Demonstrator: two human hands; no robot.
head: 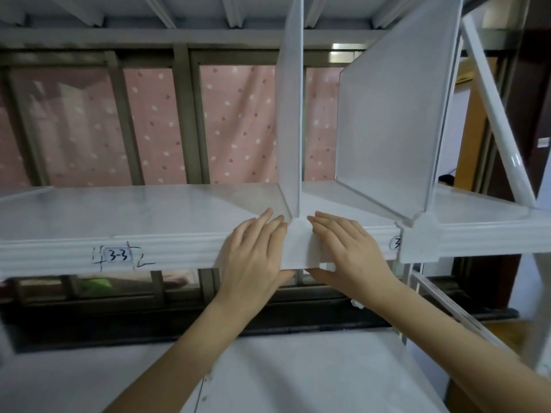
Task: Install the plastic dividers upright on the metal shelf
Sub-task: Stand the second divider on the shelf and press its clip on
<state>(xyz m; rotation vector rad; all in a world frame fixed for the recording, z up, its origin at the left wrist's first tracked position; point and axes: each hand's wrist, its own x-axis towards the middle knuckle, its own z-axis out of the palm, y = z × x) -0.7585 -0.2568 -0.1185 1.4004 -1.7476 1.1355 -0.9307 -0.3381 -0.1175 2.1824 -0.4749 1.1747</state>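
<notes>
From the head camera, both hands are working the front edge of the white metal shelf [167, 251]. The left hand [253, 251] is lying with fingers straight and together on the shelf top, thumb hooking under the front lip, just left of the clip foot of the middle divider [290, 114]. The right hand [348, 248] is mirroring it on the other side, fingers flat, thumb tucked beneath the lip. Between them they are bracketing the divider's white base piece [298, 248], which is wrapping over the shelf edge; neither hand is curling round it. That divider is standing upright, edge-on to the camera. A second divider [390, 120] is standing to its right, already clipped on. A label reading 3-3 [118, 256] is sitting on the front lip at left, and a pink dotted curtain [238, 120] is hanging behind.
</notes>
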